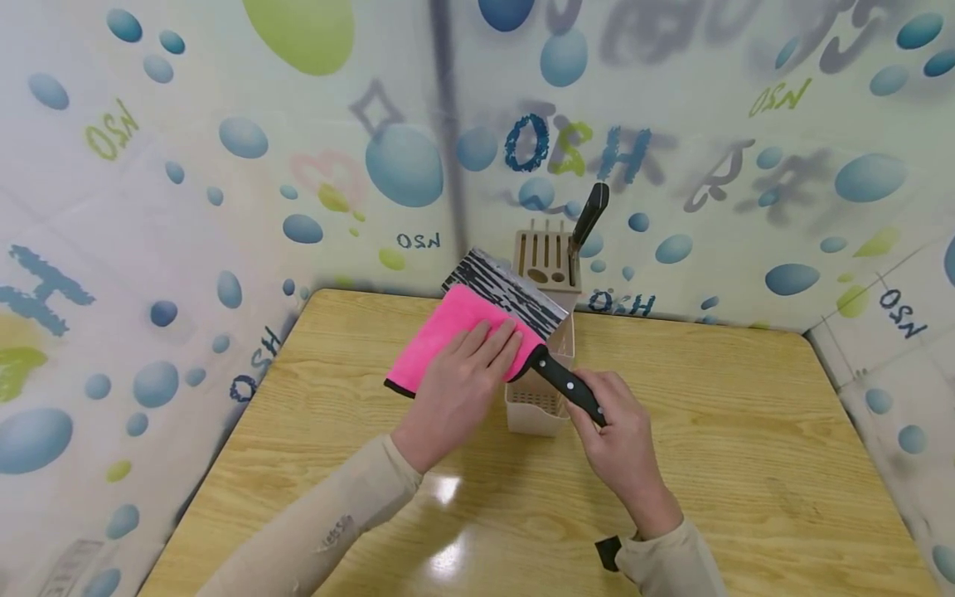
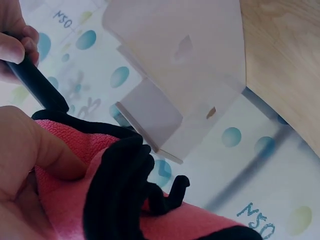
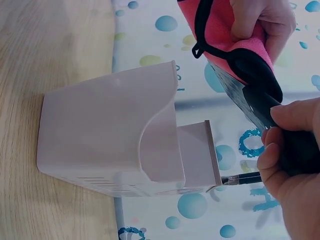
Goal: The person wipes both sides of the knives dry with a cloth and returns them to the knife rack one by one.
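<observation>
A cleaver with a black-and-white patterned blade is held tilted above the table, in front of a beige knife holder. My right hand grips its black riveted handle. Over the blade lies a pink cloth with black edging, covering much of it. My left hand lies on the cloth with its fingers along the blade in the head view. From the left wrist view, the left thumb presses into the cloth, so cloth and blade are pinched. The cloth's black trim bunches up there.
Another black-handled knife stands in the slotted top of the holder, near the back wall. The holder has a perforated open front compartment. Wooden table extends around it, with patterned walls at the back and both sides.
</observation>
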Demonstrator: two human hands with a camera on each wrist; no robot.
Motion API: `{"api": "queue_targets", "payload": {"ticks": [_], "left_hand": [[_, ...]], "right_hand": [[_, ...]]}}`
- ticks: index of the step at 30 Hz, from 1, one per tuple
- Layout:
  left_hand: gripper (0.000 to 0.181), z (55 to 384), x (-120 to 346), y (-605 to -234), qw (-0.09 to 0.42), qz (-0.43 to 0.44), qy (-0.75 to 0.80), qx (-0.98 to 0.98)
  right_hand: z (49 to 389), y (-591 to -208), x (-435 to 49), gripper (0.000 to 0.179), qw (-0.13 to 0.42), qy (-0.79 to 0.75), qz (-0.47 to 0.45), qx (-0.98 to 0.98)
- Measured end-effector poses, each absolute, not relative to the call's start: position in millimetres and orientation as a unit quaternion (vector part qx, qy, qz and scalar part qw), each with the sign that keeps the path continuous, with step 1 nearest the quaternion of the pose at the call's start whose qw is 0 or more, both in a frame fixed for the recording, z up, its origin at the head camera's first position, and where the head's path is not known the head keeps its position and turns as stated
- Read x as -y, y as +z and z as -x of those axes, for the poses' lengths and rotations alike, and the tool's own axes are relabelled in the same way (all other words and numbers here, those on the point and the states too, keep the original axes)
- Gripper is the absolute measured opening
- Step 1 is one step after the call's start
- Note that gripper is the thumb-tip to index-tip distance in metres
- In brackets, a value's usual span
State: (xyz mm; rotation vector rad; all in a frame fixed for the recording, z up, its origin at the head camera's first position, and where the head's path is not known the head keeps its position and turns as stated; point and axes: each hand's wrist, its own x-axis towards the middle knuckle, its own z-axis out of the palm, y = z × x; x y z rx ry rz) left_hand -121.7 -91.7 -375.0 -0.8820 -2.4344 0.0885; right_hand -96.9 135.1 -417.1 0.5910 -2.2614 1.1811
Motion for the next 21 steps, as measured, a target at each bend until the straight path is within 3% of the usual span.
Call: {"api": "queue_targets", "payload": {"ticks": [13,21], "left_hand": [[0.046,138,98,-372,0.292,0.298,0.015,0.909],[0.05,134,93,-369,0.27,0.321,0.022,0.908]], "right_hand": [[96,-416,-135,0.035,0.247,0.437,-0.221,0.836],[97,-415,-136,0.036,0.261,0.436,-0.23,0.83]]}}
